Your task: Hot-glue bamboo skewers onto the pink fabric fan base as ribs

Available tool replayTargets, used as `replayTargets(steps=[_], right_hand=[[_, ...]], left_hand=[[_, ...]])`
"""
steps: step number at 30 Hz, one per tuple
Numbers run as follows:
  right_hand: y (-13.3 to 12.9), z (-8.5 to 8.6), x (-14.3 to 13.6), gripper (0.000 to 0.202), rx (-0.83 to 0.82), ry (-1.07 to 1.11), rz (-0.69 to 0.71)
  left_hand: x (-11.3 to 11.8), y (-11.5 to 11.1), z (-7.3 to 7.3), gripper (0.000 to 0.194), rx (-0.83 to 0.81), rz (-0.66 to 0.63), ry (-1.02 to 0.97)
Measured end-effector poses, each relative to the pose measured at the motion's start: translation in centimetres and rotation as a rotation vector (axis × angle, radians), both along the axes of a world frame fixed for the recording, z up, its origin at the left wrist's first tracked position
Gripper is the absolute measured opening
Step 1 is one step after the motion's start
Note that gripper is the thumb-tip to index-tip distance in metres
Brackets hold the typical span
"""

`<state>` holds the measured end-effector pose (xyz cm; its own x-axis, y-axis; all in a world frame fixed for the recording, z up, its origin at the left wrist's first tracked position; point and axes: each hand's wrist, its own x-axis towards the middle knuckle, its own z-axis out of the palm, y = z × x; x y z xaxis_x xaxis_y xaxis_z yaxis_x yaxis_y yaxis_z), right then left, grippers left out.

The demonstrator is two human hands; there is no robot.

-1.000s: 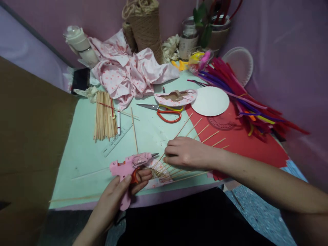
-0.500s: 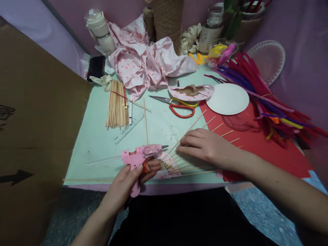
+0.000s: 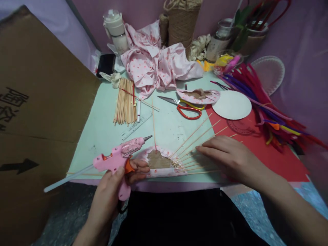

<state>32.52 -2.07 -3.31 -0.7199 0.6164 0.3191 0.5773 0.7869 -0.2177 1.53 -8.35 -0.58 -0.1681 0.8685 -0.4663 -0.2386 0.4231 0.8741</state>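
Note:
My left hand (image 3: 106,191) is closed round the handle of a pink hot glue gun (image 3: 115,159) with an orange trigger. Its dark nozzle points up and right, and a long clear glue stick (image 3: 68,178) sticks out of the back. Just right of it lies a half-round cardboard piece (image 3: 160,161) edged in pink dotted fabric. Thin wooden sticks (image 3: 195,139) fan out rightward from it, and a single stick (image 3: 154,126) stands out from its top. My right hand (image 3: 229,155) is over the fanned sticks, fingers stretched leftward; contact with them is unclear.
Behind are a bundle of sticks (image 3: 125,106), a ruler (image 3: 137,127), scissors (image 3: 189,112), a fabric-edged piece (image 3: 215,98) and a white disc (image 3: 232,105). Pink fabric (image 3: 164,66), pipe cleaners (image 3: 276,116) and a bottle (image 3: 115,29) stand farther back. A cardboard box (image 3: 43,85) borders the left.
My left hand has drawn the glue gun left and down, uncovering the cardboard piece. My right hand has shifted slightly right along the sticks. The camera view has shifted a little too.

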Motion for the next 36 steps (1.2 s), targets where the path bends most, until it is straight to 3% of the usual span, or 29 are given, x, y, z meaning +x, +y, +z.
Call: replayTargets(steps=[10,17,22,26,32,36], right_hand=[[-3.3,0.4,0.1,0.027,-0.005,0.005,-0.146],[-4.9,-0.9,-2.6,0.026,0.014,0.045,-0.233],[-6.7,-2.9,-5.8,0.062,0.078,-0.057,-0.248],[-6.6,-3.1,-6.7,0.08,0.033,-0.103,-0.21],[-3.7,-0.9,-5.6,0.028,0.054,0.036,-0.298],[-0.9,0.2,-4.7,0.021,0.087,0.033,-0.326]], left_hand=[[-1.1,-0.6,-1.2,0.037,0.049,0.0,-0.053],[-1.6,-1.0,-2.8,0.036,0.03,-0.034,-0.134],[-1.3,-0.8,-3.2,0.037,0.032,-0.074,-0.167],[-1.1,-0.7,-3.2,0.036,0.028,-0.057,-0.145],[-1.2,-0.7,-5.5,0.037,-0.003,-0.077,-0.128],[-1.1,-0.6,-6.5,0.041,-0.006,-0.172,-0.027]])
